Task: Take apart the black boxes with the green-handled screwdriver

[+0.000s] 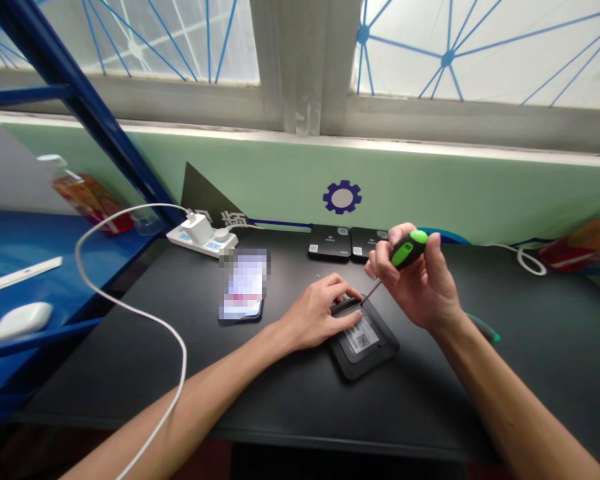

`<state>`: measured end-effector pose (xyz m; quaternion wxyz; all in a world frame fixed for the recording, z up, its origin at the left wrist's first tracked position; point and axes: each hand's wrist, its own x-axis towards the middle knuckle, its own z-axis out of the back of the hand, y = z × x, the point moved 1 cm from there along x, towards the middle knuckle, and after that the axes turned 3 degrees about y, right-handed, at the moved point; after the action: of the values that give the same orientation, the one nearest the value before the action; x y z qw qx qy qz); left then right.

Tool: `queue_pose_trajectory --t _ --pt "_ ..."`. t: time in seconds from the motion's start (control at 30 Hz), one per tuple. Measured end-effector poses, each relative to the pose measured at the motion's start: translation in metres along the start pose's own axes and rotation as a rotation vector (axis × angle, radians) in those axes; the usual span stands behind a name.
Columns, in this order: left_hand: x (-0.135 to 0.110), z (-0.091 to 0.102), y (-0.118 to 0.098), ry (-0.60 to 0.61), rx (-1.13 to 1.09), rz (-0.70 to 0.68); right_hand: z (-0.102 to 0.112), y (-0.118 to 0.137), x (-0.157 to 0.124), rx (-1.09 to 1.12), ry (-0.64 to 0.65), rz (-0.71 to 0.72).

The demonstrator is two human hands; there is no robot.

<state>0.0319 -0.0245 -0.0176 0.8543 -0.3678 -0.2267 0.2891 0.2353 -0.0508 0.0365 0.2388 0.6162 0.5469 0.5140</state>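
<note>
A black set-top box (pixel 347 360) lies on the table with its label side up. My left hand (pixel 325 310) grips its far left part, thumb over the label and fingers along the far edge. In my right hand (pixel 423 287) is a green-and-black screwdriver (pixel 411 248), held tilted by its handle. Its thin shaft slants down to the box's far edge, close to my left fingertips. Whether the tip sits in a screw is too small to tell. Behind my right wrist, a green-and-black object (pixel 485 328) is partly hidden.
Two more black boxes (pixel 330 243) (pixel 364 244) stand by the wall. A phone (pixel 243 287) lies to the left, below a white power strip (pixel 207 240). A white cable (pixel 180 347) loops across my left forearm. Bottles (pixel 93 200) (pixel 583 243) stand at both sides.
</note>
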Motion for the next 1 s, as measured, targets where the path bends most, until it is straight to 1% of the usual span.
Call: queue_pose_trajectory --t 0.23,0.37,0.53,0.67,0.8,1.0 --pt "0.0002 -0.0027 0.0059 0.002 0.008 -0.011 0.0007 0.0008 0.0015 -0.058 0.022 0.002" --pt "0.0004 -0.0046 0.0078 -0.008 0.014 -0.017 -0.0014 0.0009 -0.0004 -0.035 0.002 -0.003" --pt "0.0008 -0.0049 0.0082 -0.011 -0.003 -0.005 0.0014 0.0010 0.0011 -0.074 -0.006 0.033" --pt "0.0011 -0.0045 0.0071 0.003 -0.014 0.021 0.0040 0.0014 0.0023 -0.081 0.004 0.024" --pt "0.0008 -0.0038 0.0049 -0.004 -0.022 0.024 0.0038 0.0011 0.0005 -0.062 -0.014 0.032" --pt "0.0003 -0.0048 0.0063 -0.005 -0.039 0.031 0.0046 0.0005 0.0009 -0.105 0.012 0.028"
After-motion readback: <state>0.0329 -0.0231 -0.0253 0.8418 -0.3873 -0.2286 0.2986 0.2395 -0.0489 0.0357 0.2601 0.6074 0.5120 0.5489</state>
